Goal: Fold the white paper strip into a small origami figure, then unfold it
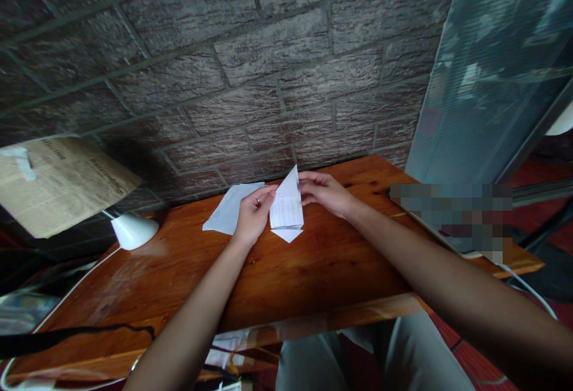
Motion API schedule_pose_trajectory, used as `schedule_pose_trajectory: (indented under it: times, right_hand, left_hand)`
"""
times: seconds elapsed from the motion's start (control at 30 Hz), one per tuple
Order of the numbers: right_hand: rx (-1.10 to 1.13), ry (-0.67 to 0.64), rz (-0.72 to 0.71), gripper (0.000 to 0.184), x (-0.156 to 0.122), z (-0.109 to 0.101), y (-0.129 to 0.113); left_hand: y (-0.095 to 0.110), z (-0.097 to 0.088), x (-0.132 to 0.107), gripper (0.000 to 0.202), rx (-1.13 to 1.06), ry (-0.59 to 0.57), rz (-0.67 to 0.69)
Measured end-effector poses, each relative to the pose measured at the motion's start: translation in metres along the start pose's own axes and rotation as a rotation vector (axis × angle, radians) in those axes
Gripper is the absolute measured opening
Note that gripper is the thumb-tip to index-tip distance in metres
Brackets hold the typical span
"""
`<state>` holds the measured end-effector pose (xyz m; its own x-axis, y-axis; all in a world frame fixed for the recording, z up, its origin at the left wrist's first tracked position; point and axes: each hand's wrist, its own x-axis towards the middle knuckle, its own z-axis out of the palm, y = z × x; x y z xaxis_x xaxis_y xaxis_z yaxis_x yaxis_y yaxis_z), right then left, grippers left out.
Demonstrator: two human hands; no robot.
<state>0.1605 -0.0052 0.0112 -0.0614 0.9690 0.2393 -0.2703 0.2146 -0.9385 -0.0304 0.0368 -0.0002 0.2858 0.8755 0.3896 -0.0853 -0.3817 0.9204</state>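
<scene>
**Head view, 1 frame.**

Item 1. Folded paper (287,209): white, faint print lines, creased to a pointed shape. The apex points up and away from the person, and a small triangular flap sticks out at the near end. The lower part rests on the table (286,283) while the upper part is lifted and tilted. Long axis runs roughly near-to-far, leaning slightly right at the top. Sits at table centre, between both hands.

Item 2. Left hand (253,215): on the paper's left side, fingers curled, thumb and forefinger closed on the left edge approx. mid-height. Ring on one finger. The paper lies directly to the right of this grip.

Item 3. Right hand (324,193): on the paper's right side, fingertips pinched shut on the upper right edge near the apex. The paper lies to the left of this grip. Both hands are in contact; the right holds higher on the sheet, the left lower.

Item 4. Loose sheet (226,212): white, flat on the table, just left of and behind the left hand, partly hidden by it.

Item 5. Misc.
- White lamp (133,230) at table left, with its cord (67,295) trailing toward the near edge.
- Printed sheet (58,182) at far left.
- Brick wall (268,62) behind.
- Glass panel (492,68) at right.
- Black strap (76,334) at near left.
</scene>
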Motion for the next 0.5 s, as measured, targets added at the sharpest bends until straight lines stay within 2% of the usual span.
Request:
schedule_pose_trajectory:
  times: [0.1, 0.3, 0.5]
  right_hand:
    - [-0.069, -0.037, -0.006, 0.030, 0.0001, -0.0018, 0.0032]
    - [-0.129, -0.035, -0.095, 0.034, 0.0021, -0.0021, 0.0075]
    - [-0.143, -0.054, -0.117, 0.035, 0.0009, 0.0000, 0.0081]
  left_hand:
    - [-0.0004, -0.0008, -0.0008, 0.035, 0.003, -0.010, -0.007]
    - [-0.0027, 0.0019, -0.0031, 0.032, 0.017, -0.104, -0.027]
    - [0.0008, 0.0049, -0.0045, 0.034, 0.002, -0.114, -0.087]
